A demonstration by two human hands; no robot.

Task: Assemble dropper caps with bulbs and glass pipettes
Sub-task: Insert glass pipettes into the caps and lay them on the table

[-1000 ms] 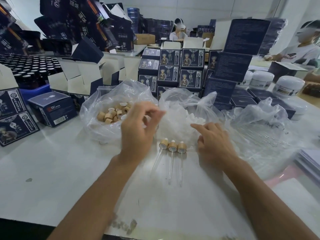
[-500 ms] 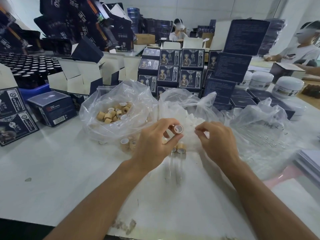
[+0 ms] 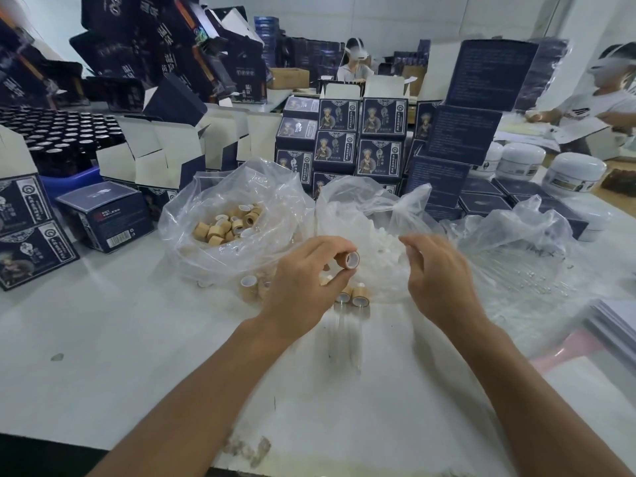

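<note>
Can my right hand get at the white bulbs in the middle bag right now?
Probably yes. The right hand hovers at the open mouth of the middle bag, with the white bulbs just beyond its fingertips and nothing in between.

Packing workshop: a white table (image 3: 103, 339) crowded with stacked dark-blue printed cartons (image 3: 380, 117), folded open boxes (image 3: 151, 156), rows of dark bottles (image 3: 62, 132), white jars (image 3: 573, 172) and bagged bamboo caps (image 3: 223, 227).

Bright, even indoor light, soft shadows, wide-angle bending at the edges, slight softness throughout
</note>
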